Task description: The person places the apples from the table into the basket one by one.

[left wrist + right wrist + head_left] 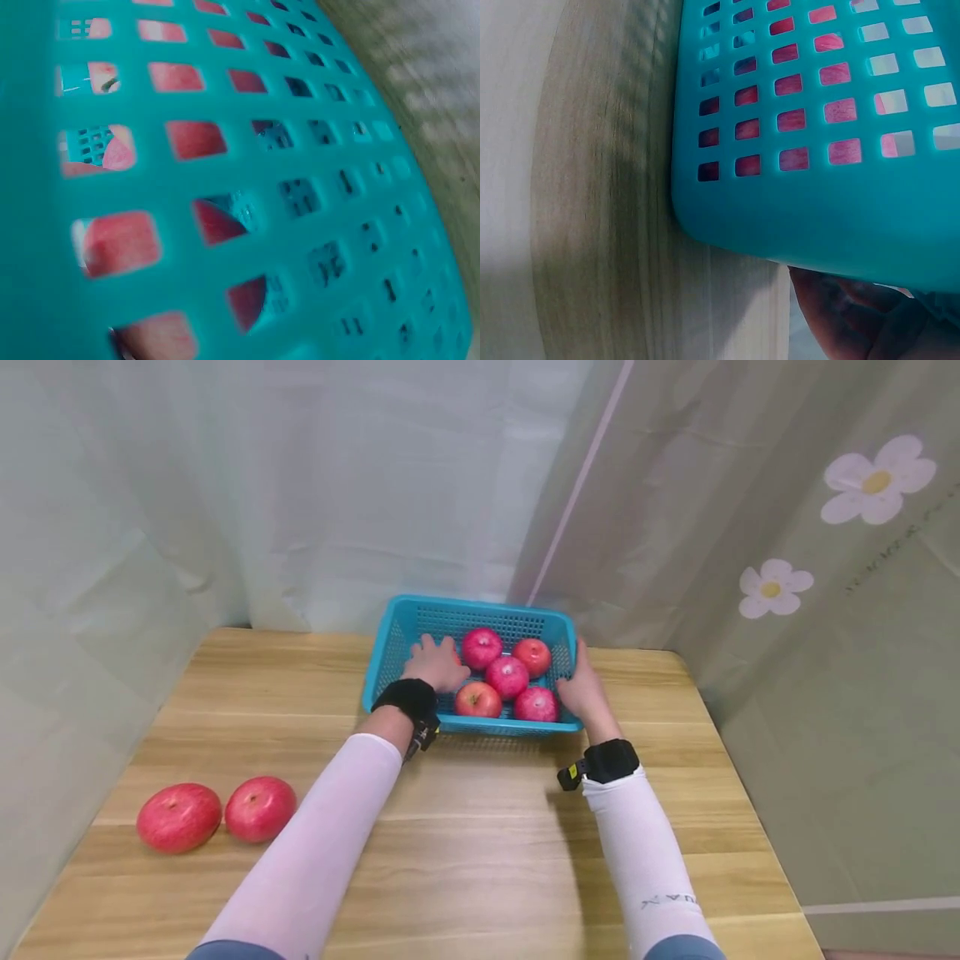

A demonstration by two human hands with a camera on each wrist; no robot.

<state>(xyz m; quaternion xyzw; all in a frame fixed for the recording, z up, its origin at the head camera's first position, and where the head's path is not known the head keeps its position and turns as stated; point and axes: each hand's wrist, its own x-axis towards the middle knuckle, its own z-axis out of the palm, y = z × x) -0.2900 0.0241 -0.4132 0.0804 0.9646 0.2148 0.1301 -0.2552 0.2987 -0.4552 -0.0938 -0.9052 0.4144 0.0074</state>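
Observation:
A blue plastic basket (480,725) with lattice walls stands at the far side of the table and holds several red apples, among them a central apple (507,677) and a paler front apple (477,700). Inside its left part, my left hand (437,665) grips an apple (456,657) from above; the hand covers most of that fruit. My right hand (583,687) holds the basket's right end, thumb inside and fingers outside. Seen close up in the right wrist view, that hand (855,311) is at the basket corner (780,217). Basket lattice (225,165) fills the left wrist view.
Two more apples, a left one (179,817) and a right one (260,809), lie on the wooden table (480,843) at front left, beside my left forearm. A pale curtain (390,493) hangs close behind the basket, and a flowered one (825,693) runs along the right.

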